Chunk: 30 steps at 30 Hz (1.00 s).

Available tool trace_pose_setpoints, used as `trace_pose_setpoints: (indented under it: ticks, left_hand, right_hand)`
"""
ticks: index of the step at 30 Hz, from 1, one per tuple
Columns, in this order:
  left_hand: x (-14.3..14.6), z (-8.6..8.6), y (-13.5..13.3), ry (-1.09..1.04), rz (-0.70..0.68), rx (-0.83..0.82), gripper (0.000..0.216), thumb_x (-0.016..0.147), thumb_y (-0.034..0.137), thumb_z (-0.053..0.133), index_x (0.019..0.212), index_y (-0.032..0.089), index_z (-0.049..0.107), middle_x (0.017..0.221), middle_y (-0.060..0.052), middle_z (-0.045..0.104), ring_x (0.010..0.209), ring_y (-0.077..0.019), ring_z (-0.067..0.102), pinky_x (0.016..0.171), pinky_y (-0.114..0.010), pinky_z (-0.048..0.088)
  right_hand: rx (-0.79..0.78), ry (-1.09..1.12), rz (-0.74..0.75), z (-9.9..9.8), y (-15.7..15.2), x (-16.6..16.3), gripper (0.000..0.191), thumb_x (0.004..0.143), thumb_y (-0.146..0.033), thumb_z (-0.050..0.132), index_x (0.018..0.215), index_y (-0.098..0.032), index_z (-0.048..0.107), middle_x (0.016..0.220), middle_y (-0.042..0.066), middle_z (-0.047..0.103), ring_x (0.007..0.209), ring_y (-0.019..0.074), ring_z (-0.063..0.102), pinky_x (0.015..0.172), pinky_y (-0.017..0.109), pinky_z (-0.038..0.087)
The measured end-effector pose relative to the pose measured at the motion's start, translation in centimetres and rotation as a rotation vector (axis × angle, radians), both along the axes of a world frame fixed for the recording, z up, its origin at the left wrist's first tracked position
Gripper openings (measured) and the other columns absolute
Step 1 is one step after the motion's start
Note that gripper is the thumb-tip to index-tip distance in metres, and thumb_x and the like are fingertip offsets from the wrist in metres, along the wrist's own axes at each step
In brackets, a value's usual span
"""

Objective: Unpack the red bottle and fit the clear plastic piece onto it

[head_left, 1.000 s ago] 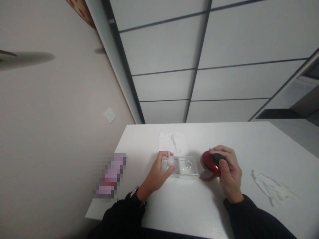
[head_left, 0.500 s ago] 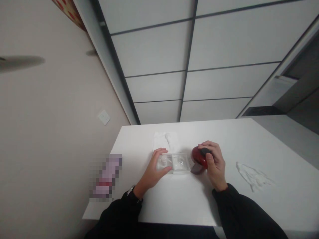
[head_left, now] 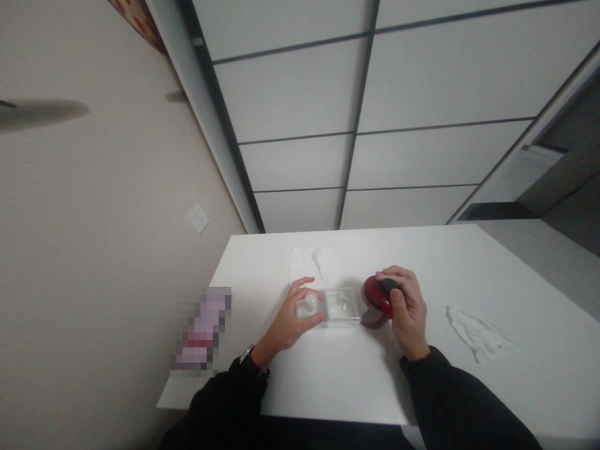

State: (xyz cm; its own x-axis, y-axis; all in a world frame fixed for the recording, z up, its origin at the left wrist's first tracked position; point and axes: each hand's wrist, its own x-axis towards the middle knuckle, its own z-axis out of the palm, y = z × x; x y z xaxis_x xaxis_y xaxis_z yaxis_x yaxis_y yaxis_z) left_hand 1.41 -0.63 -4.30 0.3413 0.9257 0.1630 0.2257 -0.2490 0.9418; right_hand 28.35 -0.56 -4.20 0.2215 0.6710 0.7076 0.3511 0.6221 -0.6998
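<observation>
A left hand (head_left: 291, 317) curves over a clear box (head_left: 336, 312) while a right hand (head_left: 409, 312) grips a red gadget (head_left: 377, 297).
The box lies on the white table (head_left: 328, 381); taking it as the clock's centre, the left hand is at nine, thumb and fingers spread about a small white ball (head_left: 310, 302); whether they touch the ball I cannot tell. The gadget sits at three, just beside the box, clasped between thumb and fingers. Thin white paper (head_left: 300, 262) lies at eleven, a crumpled white cloth (head_left: 480, 336) well apart, between three and four.
</observation>
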Motion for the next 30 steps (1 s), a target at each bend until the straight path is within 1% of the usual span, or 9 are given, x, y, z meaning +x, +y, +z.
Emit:
trace_pose_setpoints:
  ticks: [3,8,12,16,20,22,25,27,30]
  left_hand:
    - [0.04,-0.01,0.02,-0.008,0.013,-0.011,0.044,0.087,0.038,0.083,0.124,0.025,0.062,0.151,-0.014,0.055,0.146,-0.0359,0.050,0.126,-0.058,0.033]
    - [-0.06,-0.15,0.12,-0.004,-0.004,-0.001,0.034,0.086,0.040,0.085,0.111,0.024,0.069,0.155,-0.013,0.052,0.150,-0.0364,0.046,0.129,-0.054,0.031]
    - [-0.04,-0.01,0.04,-0.002,0.015,-0.006,0.044,0.088,0.039,0.083,0.125,0.024,0.065,0.149,-0.013,0.055,0.146,-0.0356,0.049,0.127,-0.057,0.033]
    - [0.02,-0.22,0.00,0.005,0.004,-0.002,0.033,0.086,0.039,0.085,0.111,0.023,0.069,0.155,-0.013,0.052,0.150,-0.0363,0.045,0.129,-0.054,0.031]
    - [-0.03,-0.56,0.00,-0.005,0.033,0.001,0.048,0.087,0.039,0.084,0.126,0.025,0.061,0.155,-0.013,0.053,0.149,-0.0342,0.046,0.128,-0.056,0.031]
    - [-0.08,-0.54,0.02,-0.005,0.041,0.000,0.044,0.088,0.040,0.084,0.122,0.025,0.060,0.153,-0.013,0.056,0.146,-0.0339,0.050,0.127,-0.057,0.034]
    - [-0.11,-0.39,0.09,0.008,0.022,0.015,0.033,0.087,0.043,0.084,0.109,0.024,0.068,0.154,-0.013,0.055,0.147,-0.0359,0.050,0.126,-0.056,0.035]
    - [-0.06,-0.36,0.09,0.013,0.021,0.033,0.034,0.087,0.043,0.084,0.112,0.024,0.070,0.154,-0.013,0.055,0.148,-0.0359,0.049,0.126,-0.055,0.035]
    - [0.18,-0.61,-0.06,0.007,0.071,0.069,0.039,0.089,0.040,0.082,0.119,0.025,0.063,0.147,-0.012,0.060,0.143,-0.0335,0.053,0.123,-0.053,0.039]
  right_hand:
    - [-0.010,0.001,-0.003,0.06,-0.03,-0.04,0.030,0.109,-0.046,0.055,0.107,-0.025,0.077,0.109,0.008,0.067,0.107,0.0291,0.065,0.093,0.049,0.050]
    - [-0.016,-0.002,-0.005,-0.05,0.00,0.07,0.030,0.109,-0.047,0.056,0.107,-0.026,0.077,0.111,0.008,0.067,0.108,0.0293,0.065,0.094,0.049,0.051]
    - [-0.015,-0.005,0.000,0.10,-0.01,0.04,0.030,0.109,-0.047,0.056,0.107,-0.026,0.077,0.109,0.007,0.068,0.106,0.0289,0.065,0.093,0.048,0.051]
    - [-0.018,-0.004,0.004,0.09,-0.02,0.03,0.029,0.109,-0.046,0.056,0.107,-0.026,0.077,0.109,0.007,0.067,0.106,0.0287,0.065,0.094,0.048,0.051]
    - [-0.022,0.000,-0.001,-0.06,0.02,0.08,0.031,0.109,-0.048,0.056,0.107,-0.025,0.077,0.111,0.008,0.067,0.108,0.0294,0.065,0.095,0.049,0.051]
    - [-0.025,0.001,0.000,-0.04,0.04,0.06,0.031,0.109,-0.048,0.056,0.107,-0.025,0.078,0.110,0.008,0.067,0.107,0.0294,0.065,0.093,0.049,0.052]
    - [-0.028,0.001,0.004,0.02,0.05,0.04,0.030,0.108,-0.047,0.056,0.107,-0.026,0.078,0.109,0.008,0.068,0.106,0.0294,0.066,0.093,0.049,0.053]
    - [-0.030,0.003,0.002,0.02,0.04,0.03,0.031,0.108,-0.048,0.056,0.107,-0.025,0.078,0.110,0.009,0.068,0.108,0.0299,0.065,0.094,0.050,0.053]
    - [-0.035,0.012,-0.001,0.02,0.05,0.02,0.033,0.108,-0.050,0.056,0.106,-0.025,0.077,0.110,0.009,0.067,0.108,0.0303,0.066,0.094,0.051,0.053]
